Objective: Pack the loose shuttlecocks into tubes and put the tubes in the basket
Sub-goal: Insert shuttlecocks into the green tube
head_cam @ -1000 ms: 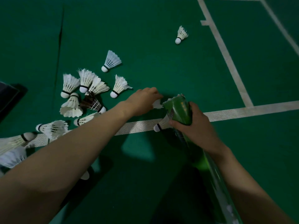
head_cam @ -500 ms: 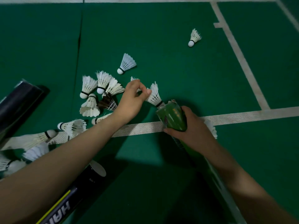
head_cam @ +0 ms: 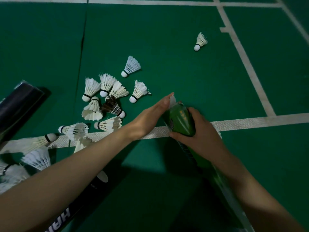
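Note:
My right hand [head_cam: 199,136] grips a green tube [head_cam: 179,119] near its open top end, the tube slanting down to the lower right. My left hand [head_cam: 150,116], fingers straight, presses a white shuttlecock [head_cam: 172,99] into the tube's mouth; only its feather tips show. Several loose white shuttlecocks [head_cam: 107,91] and one dark-feathered one [head_cam: 112,107] lie in a pile on the floor left of my hands. One shuttlecock [head_cam: 131,66] lies above the pile and another [head_cam: 200,41] far off at the upper right.
A black tube [head_cam: 18,106] lies at the left edge, a second black tube [head_cam: 87,195] with white lettering passes under my left forearm. More shuttlecocks [head_cam: 36,158] lie at the lower left. White court lines [head_cam: 247,122] cross the green floor. No basket is in view.
My left hand, which was pinching a shuttlecock just left of the tube, has moved right to the tube's mouth and flattened, pushing the shuttlecock in. One more shuttlecock now shows beside the pile.

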A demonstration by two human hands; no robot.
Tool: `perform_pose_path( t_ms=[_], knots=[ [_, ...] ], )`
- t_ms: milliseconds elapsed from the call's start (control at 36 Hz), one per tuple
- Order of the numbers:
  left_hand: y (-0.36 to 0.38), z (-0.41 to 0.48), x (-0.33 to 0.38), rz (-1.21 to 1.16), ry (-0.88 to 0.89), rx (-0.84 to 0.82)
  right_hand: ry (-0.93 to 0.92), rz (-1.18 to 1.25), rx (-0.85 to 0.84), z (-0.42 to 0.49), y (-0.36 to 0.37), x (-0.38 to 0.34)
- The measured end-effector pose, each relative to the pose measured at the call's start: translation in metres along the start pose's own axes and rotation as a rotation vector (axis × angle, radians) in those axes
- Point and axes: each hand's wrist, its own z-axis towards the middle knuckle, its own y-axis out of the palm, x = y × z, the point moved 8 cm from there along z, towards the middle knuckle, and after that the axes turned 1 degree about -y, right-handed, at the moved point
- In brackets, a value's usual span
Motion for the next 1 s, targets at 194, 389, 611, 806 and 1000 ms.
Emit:
perform_pose_path(
  t_ms=[194, 389, 611, 806, 1000],
  knots=[
    [0.030, 0.001, 0.001, 0.049, -0.046, -0.077, 0.056, -0.022, 0.008, -0.011, -0.001, 0.023],
    [0.053, 0.021, 0.004, 0.063, -0.063, -0.164, 0.095, 0.079, 0.037, -0.015, -0.015, 0.035],
    [0.037, 0.042, 0.001, -0.035, 0.011, 0.078, 0.170, 0.090, 0.055, -0.013, -0.027, 0.058],
    [0.052, 0.058, -0.022, 0.610, 0.091, 0.006, 0.209, 0.075, 0.111, -0.013, -0.049, 0.072],
    [0.078, 0.059, -0.035, 0.894, 0.116, -0.092, 0.192, 0.063, 0.099, -0.015, -0.041, 0.074]
  ],
)
